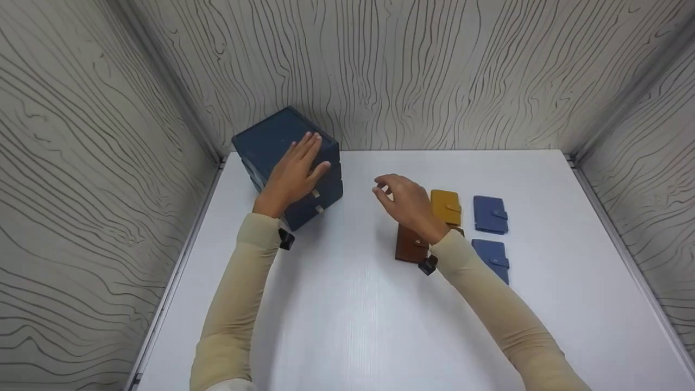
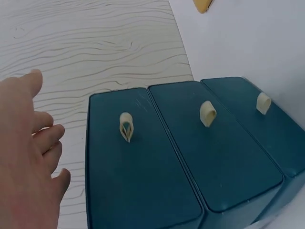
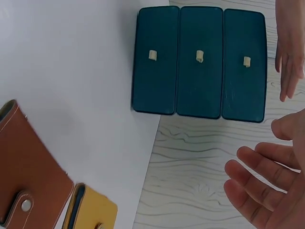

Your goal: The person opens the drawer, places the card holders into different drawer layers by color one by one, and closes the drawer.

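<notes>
A dark blue-green box of three stacked drawers (image 1: 269, 136), each with a small cream pull tab (image 2: 208, 113), stands at the back left of the table. Over its top my left hand (image 1: 292, 172) is held with fingers straight; the right wrist view shows a gap between that hand and the box. My right hand (image 1: 406, 202) hovers to the right of the box, fingers loosely bent and holding nothing. Below and behind its wrist lie a brown wallet (image 1: 408, 245) and a yellow wallet (image 1: 444, 203), both with snap straps. All three drawers look closed.
Two blue wallets (image 1: 490, 213) lie one in front of the other, farther right. A dark brown edge (image 1: 459, 231) shows beside my right wrist, mostly hidden. Wood-grain panels (image 1: 380, 76) enclose the white table (image 1: 347, 326) at the back and both sides.
</notes>
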The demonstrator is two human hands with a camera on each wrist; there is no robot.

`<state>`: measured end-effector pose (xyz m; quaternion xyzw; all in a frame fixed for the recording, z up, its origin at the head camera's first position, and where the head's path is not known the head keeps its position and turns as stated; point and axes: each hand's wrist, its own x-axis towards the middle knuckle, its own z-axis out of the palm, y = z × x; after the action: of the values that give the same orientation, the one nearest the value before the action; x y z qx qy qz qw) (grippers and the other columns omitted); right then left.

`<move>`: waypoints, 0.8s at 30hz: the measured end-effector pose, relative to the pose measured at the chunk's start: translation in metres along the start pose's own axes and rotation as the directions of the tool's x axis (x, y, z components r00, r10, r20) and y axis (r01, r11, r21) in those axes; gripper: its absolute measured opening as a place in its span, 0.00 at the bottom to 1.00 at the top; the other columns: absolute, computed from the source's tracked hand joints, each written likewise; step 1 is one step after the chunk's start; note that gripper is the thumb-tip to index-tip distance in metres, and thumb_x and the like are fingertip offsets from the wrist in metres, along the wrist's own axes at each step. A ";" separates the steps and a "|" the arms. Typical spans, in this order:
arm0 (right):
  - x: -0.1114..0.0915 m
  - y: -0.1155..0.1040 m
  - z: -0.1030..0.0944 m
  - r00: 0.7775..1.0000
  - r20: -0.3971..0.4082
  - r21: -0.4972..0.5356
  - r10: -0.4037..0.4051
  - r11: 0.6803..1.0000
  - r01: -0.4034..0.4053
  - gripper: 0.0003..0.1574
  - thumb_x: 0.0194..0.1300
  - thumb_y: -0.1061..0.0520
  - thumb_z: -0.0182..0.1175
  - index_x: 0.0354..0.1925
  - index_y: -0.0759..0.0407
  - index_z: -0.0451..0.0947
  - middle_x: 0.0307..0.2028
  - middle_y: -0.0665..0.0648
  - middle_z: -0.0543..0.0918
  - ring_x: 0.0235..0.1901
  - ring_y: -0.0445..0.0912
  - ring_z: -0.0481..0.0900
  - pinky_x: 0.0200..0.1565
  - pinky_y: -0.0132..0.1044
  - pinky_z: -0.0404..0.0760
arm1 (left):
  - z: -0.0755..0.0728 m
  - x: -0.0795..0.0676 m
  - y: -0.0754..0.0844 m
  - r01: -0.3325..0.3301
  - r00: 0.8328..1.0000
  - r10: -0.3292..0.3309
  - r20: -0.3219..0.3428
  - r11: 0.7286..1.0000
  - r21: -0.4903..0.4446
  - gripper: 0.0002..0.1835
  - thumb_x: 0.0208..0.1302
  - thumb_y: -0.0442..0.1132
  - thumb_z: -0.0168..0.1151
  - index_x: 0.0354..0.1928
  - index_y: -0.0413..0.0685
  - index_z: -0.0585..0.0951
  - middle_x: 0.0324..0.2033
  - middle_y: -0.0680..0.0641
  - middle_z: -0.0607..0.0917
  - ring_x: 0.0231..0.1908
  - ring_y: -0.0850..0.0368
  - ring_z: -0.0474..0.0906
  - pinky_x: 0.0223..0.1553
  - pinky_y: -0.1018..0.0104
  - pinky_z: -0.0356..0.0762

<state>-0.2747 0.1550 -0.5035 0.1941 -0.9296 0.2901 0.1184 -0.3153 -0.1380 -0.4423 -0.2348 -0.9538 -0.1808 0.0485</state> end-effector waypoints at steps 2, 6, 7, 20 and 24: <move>0.004 -0.006 0.003 1.000 0.002 -0.011 -0.004 1.000 0.004 0.21 0.82 0.45 0.58 0.61 0.55 0.85 0.53 0.55 0.90 0.48 0.51 0.90 0.50 0.48 0.90 | -0.001 -0.002 -0.004 0.021 1.000 -0.021 0.005 1.000 -0.002 0.41 0.86 0.62 0.42 0.87 0.47 0.50 0.87 0.47 0.51 0.87 0.52 0.42 0.87 0.52 0.38; 0.011 -0.016 0.008 1.000 0.028 -0.005 0.006 1.000 -0.006 0.21 0.83 0.44 0.57 0.62 0.54 0.84 0.54 0.54 0.90 0.49 0.49 0.89 0.51 0.47 0.90 | -0.003 -0.004 -0.013 0.053 0.999 -0.053 0.013 0.999 -0.013 0.40 0.86 0.62 0.40 0.87 0.48 0.49 0.87 0.48 0.50 0.87 0.52 0.41 0.87 0.52 0.37; 0.013 -0.018 0.009 0.999 0.037 0.005 0.009 1.000 -0.009 0.22 0.83 0.44 0.57 0.62 0.54 0.84 0.55 0.54 0.90 0.49 0.49 0.89 0.51 0.46 0.90 | -0.003 -0.005 -0.015 0.058 0.998 -0.057 0.015 0.998 -0.016 0.40 0.86 0.62 0.39 0.87 0.48 0.49 0.87 0.48 0.50 0.87 0.52 0.41 0.87 0.52 0.37; 0.035 -0.036 0.026 0.993 0.103 0.110 0.053 0.992 -0.064 0.22 0.83 0.45 0.56 0.62 0.55 0.84 0.54 0.55 0.89 0.48 0.51 0.87 0.54 0.45 0.89 | -0.005 -0.013 -0.042 0.103 0.995 -0.103 0.012 0.994 -0.024 0.39 0.87 0.61 0.35 0.86 0.45 0.51 0.86 0.45 0.51 0.87 0.50 0.42 0.88 0.52 0.36; 0.043 -0.041 0.031 0.991 0.120 0.099 0.055 0.993 -0.067 0.21 0.83 0.45 0.57 0.60 0.56 0.85 0.53 0.55 0.90 0.47 0.50 0.87 0.53 0.45 0.89 | -0.004 -0.015 -0.050 0.115 0.993 -0.115 0.002 0.993 -0.031 0.38 0.88 0.60 0.36 0.86 0.43 0.52 0.86 0.44 0.52 0.87 0.48 0.43 0.87 0.49 0.37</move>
<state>-0.2990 0.0928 -0.4937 0.1879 -0.9244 0.3290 0.0446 -0.3251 -0.1865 -0.4575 -0.1805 -0.9628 -0.1980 0.0341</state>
